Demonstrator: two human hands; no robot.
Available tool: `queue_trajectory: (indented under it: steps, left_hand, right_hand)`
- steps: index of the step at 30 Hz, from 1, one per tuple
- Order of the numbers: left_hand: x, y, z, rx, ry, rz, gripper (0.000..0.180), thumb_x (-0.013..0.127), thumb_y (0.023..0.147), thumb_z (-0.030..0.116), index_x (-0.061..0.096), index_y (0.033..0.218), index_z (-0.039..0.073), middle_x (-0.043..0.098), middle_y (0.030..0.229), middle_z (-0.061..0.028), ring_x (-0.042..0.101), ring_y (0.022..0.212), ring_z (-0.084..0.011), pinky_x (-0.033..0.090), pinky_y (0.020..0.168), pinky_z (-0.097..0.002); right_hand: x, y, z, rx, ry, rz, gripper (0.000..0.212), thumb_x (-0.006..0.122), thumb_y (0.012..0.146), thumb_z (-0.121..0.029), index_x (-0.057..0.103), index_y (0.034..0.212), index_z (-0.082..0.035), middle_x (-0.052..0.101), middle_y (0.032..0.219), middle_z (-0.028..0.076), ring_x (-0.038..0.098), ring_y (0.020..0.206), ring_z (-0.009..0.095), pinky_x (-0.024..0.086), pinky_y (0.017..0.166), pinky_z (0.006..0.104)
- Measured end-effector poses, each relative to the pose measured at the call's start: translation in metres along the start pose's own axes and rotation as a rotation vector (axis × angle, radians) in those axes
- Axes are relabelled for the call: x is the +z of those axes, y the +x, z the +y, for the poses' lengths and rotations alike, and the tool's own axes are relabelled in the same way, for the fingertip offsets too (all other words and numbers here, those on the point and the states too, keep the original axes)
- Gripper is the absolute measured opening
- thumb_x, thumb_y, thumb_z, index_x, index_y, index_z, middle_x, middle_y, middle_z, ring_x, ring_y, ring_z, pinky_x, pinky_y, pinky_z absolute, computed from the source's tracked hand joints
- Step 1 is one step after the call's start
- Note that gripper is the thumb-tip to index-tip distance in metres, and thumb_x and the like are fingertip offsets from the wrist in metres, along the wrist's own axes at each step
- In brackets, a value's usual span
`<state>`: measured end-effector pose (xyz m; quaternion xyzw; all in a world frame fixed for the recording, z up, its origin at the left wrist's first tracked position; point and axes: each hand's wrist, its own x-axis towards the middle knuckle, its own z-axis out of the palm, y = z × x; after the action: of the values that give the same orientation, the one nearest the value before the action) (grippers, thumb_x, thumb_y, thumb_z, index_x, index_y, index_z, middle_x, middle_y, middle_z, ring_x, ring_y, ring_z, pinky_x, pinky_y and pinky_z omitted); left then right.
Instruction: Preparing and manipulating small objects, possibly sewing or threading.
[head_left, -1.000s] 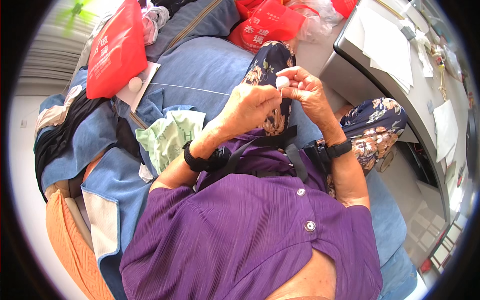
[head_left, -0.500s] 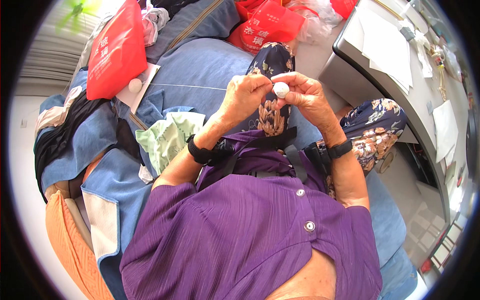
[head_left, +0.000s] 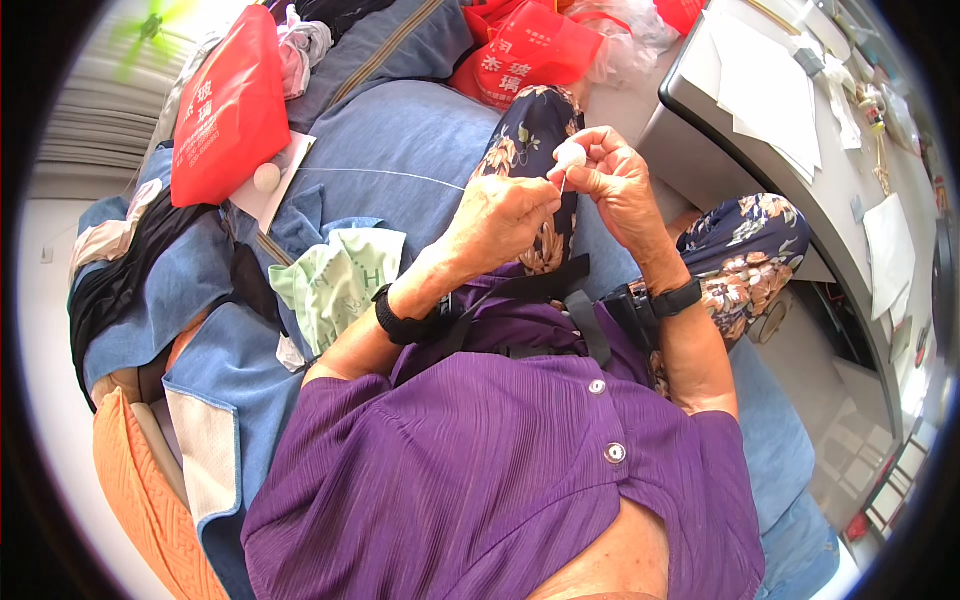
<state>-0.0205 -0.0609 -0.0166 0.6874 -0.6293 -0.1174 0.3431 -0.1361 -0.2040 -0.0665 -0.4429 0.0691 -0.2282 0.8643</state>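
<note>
A small round white piece (head_left: 571, 155), perhaps crochet work, is pinched between thumb and fingers of my right hand (head_left: 622, 190) above my lap. My left hand (head_left: 500, 222) is closed just below and left of it, near my right fingertips. A short white strand shows between the two hands. From my left hand a white thread (head_left: 390, 172) runs left across the blue cover toward a white ball of yarn (head_left: 267, 177), which rests on a white card (head_left: 280, 195). Whatever my left fingers pinch besides thread is hidden.
A red bag (head_left: 228, 110) stands beside the yarn ball. A pale green cloth (head_left: 340, 285) lies left of my forearm. On the right is a grey desk (head_left: 690, 75) with papers (head_left: 765, 90). More red bags (head_left: 530, 55) sit beyond my knees.
My left hand has moved down and slightly away from the white piece. My right hand has raised and turned the piece a little. The thread now sags in a curve.
</note>
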Motion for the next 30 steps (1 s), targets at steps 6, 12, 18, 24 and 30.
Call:
queue_trajectory:
  steps: [6, 12, 18, 24, 30]
  left_hand:
    - [-0.017, 0.010, 0.005, 0.027, 0.088, 0.086, 0.007, 0.059, 0.085, 0.008, 0.062, 0.084, 0.001, 0.061, 0.066, -0.0106, 0.063, 0.059, -0.0225, 0.047, 0.053, -0.0312]
    - [-0.025, 0.020, -0.012, 0.100, 0.320, 0.158, 0.007, 0.058, 0.085, 0.009, 0.063, 0.086, 0.003, 0.062, 0.072, -0.0127, 0.063, 0.067, -0.0281, 0.047, 0.057, -0.0339]
    - [-0.021, 0.013, -0.012, -0.095, 0.086, 0.100, 0.008, 0.059, 0.085, 0.009, 0.062, 0.083, 0.002, 0.060, 0.067, -0.0128, 0.061, 0.061, -0.0276, 0.045, 0.056, -0.0346]
    - [-0.004, 0.006, -0.005, -0.072, 0.028, 0.076, 0.007, 0.061, 0.084, 0.006, 0.064, 0.087, 0.000, 0.060, 0.067, -0.0128, 0.060, 0.060, -0.0253, 0.045, 0.055, -0.0333]
    - [-0.002, 0.001, 0.001, 0.006, 0.108, 0.057, 0.008, 0.061, 0.084, 0.006, 0.064, 0.088, -0.001, 0.060, 0.065, -0.0128, 0.061, 0.056, -0.0220, 0.046, 0.054, -0.0314]
  right_hand:
    - [0.006, -0.001, 0.002, 0.031, -0.212, -0.052, 0.032, 0.065, 0.082, 0.002, 0.056, 0.113, 0.000, 0.062, 0.101, 0.006, 0.060, 0.094, 0.013, 0.053, 0.082, 0.0267]
    - [0.010, -0.005, -0.009, 0.137, -0.307, -0.135, 0.034, 0.056, 0.083, 0.007, 0.055, 0.118, 0.002, 0.062, 0.100, 0.007, 0.061, 0.090, 0.012, 0.053, 0.080, 0.0269]
    - [0.015, -0.006, -0.014, 0.126, 0.014, -0.238, 0.033, 0.062, 0.088, -0.005, 0.055, 0.120, 0.001, 0.063, 0.106, 0.008, 0.062, 0.093, 0.014, 0.053, 0.080, 0.0272]
    - [0.007, -0.008, -0.013, 0.071, 0.066, -0.182, 0.025, 0.065, 0.088, -0.012, 0.061, 0.109, 0.000, 0.064, 0.099, 0.006, 0.061, 0.089, 0.011, 0.052, 0.076, 0.0249]
    - [0.008, -0.003, -0.006, 0.036, 0.116, -0.041, 0.025, 0.064, 0.089, -0.017, 0.053, 0.106, -0.001, 0.060, 0.096, 0.007, 0.063, 0.087, 0.016, 0.053, 0.083, 0.0307]
